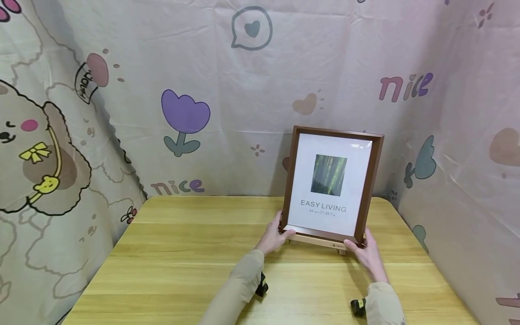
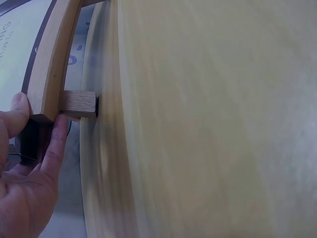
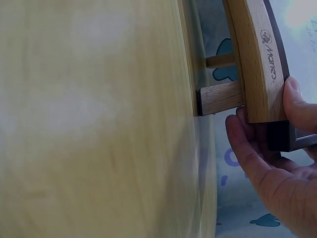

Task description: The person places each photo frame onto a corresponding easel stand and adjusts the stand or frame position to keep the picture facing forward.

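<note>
Picture frame (image 1: 369, 189) held at both lower corners on the wooden easel (image 1: 318, 242)

The brown picture frame stood upright on the easel's ledge, leaning back a little, its lower corners reaching past both ends of that ledge. Behind its glazing sat a white insert (image 1: 353, 180) with a small green picture and the words "EASY LIVING".

Both hands had hold of it. The left hand (image 1: 273, 237) gripped the corner beyond the easel's left end, thumb in front and fingers curled around behind; the right hand (image 1: 369, 253) did the same beyond the easel's right end. In the wrist views each hand had fingertips close to an easel leg (image 3: 222, 97) — so ledge and frame seemed to be steadied together.

The easel was over the table (image 1: 195, 234), near its far edge, with a printed cloth (image 1: 227, 90) hanging behind it. (Whether both feet bore fully on the wood could not be told.)

The step in hand looked like seating or squaring the frame on the easel, probably close to finished. The next move, as judged from this, called for checking that the bottom edge sat fully on the easel's ledge, then loosening both grips evenly — a one-sided release could have twisted the frame or nudged the easel out of place.
</note>
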A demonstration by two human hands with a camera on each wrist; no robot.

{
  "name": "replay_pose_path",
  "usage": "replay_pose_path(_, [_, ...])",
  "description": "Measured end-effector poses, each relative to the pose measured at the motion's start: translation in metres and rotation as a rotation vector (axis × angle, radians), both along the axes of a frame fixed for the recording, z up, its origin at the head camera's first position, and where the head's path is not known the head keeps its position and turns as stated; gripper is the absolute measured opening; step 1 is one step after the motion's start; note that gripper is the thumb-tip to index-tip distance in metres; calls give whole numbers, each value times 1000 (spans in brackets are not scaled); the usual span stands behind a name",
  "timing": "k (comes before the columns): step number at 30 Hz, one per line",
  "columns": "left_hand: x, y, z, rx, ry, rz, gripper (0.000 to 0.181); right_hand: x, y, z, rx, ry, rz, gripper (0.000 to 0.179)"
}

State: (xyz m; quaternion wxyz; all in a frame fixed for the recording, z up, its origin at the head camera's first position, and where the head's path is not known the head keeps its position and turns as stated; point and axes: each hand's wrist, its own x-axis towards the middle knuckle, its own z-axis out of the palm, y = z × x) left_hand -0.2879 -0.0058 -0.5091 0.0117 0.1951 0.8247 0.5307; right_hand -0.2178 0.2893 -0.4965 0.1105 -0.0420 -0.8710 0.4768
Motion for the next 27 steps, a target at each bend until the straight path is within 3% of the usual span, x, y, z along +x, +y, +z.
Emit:
replay_pose_path(15, [0,-4,-5,19,5,-1,82,0,-2,0,-8,-11,17,68])
replay_pose_path(22, [5,-12,-2,18,-58,23,87,-2,-10,0,-19,9,19,66])
replay_pose_path(27, [9,-19,-1,5,-56,31,87,-3,-15,-1,-6,0,14,68])
